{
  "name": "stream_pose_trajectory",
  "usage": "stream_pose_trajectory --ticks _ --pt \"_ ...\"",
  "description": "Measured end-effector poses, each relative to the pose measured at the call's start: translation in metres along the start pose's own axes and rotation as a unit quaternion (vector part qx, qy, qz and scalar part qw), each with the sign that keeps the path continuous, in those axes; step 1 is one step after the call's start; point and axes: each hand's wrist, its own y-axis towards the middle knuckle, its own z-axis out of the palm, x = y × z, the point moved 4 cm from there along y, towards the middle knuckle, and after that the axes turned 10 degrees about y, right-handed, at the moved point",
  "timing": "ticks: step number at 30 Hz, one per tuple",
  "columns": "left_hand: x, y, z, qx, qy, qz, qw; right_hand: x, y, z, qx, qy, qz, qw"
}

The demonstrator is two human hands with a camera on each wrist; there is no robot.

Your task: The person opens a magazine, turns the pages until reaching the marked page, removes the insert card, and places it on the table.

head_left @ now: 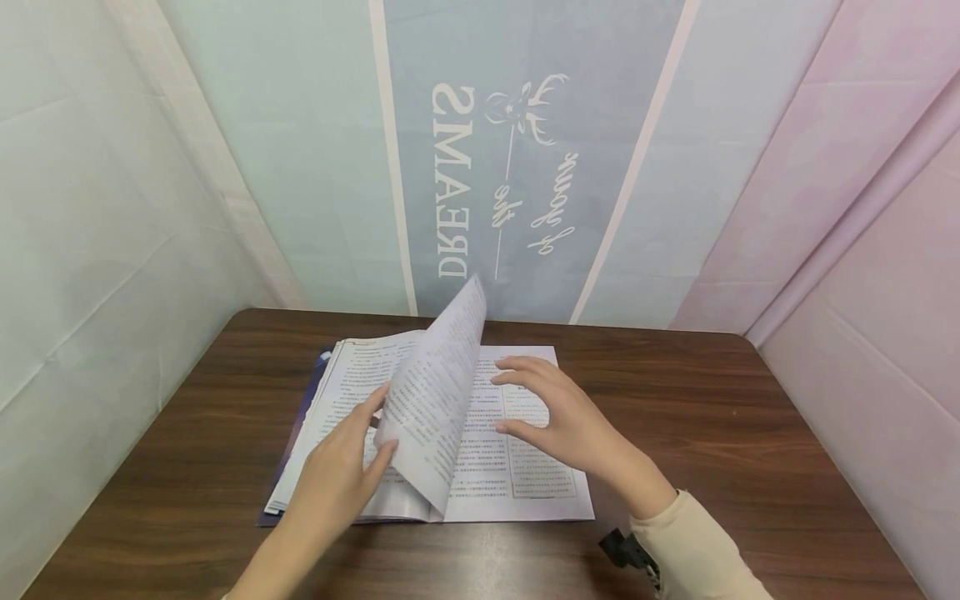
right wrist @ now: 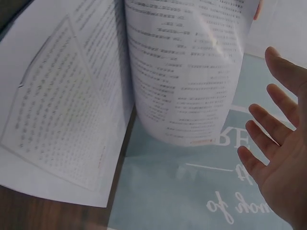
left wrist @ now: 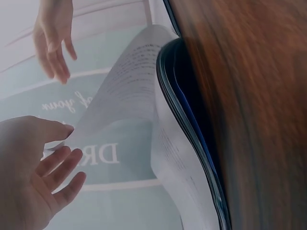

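Observation:
An open book (head_left: 547,508) with printed pages lies on the table, its dark blue cover showing along the left edge. One page (head_left: 438,392) stands up from the spine, curving toward the left. My left hand (head_left: 341,462) pinches that page's outer edge between thumb and fingers; the left wrist view shows the page's corner at the thumb tip (left wrist: 67,129). Over the right-hand side of the book, my right hand (head_left: 562,412) hovers with fingers spread and relaxed, holding nothing. In the right wrist view, the right hand (right wrist: 283,139) is apart from the curved page (right wrist: 187,72).
The dark brown wooden table (head_left: 675,392) extends around the book. Behind it hangs a pale cloth backdrop (head_left: 510,192) with mirrored lettering and a deer head, and cloth walls stand at both sides. A small black device (head_left: 628,550) is beside the right sleeve.

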Motion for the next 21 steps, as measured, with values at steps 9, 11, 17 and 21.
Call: stream_pose_trajectory --ticks 9,11,17,21 --pt "0.017 -0.008 -0.001 0.038 0.009 -0.046 0.9982 -0.015 -0.021 0.001 0.004 -0.001 0.022 1.000" --pt "0.020 -0.010 -0.001 0.044 0.012 -0.052 0.9976 -0.019 -0.025 0.002 0.005 -0.005 0.026 1.000" --pt "0.032 -0.014 -0.003 0.066 0.024 -0.081 0.9942 -0.029 -0.040 0.002 0.015 -0.002 0.055 0.998" --pt "0.040 -0.018 -0.003 0.069 0.037 -0.092 0.9927 -0.037 -0.050 0.002 0.022 -0.006 0.070 0.997"
